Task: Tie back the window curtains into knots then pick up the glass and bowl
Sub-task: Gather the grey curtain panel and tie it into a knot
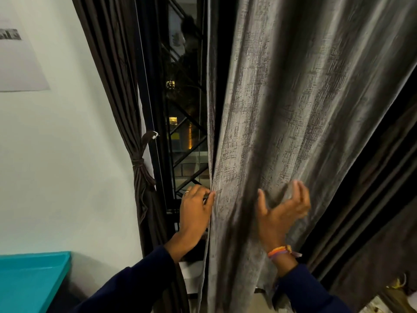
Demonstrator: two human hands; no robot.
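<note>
Head view: heavy grey textured fabric curtain (282, 123) hangs loose over the dark barred window (182, 141), not yet knotted. Left of the window, a thin dark brown pleated curtain (126, 105) is already bunched and tied at its middle. Left hand (196, 213) pinches the grey curtain's left edge, fingers closed on the hem, likely to gather it. Right hand (282, 211), right of that edge, is wide open, fingers spread and curled against the cloth, gripping nothing yet. Teal tabletop (31, 279) sits lower left of the window. Glass and bowl not visible.

Head-worn view, forward and downward, close to curtain (282, 109).
</note>
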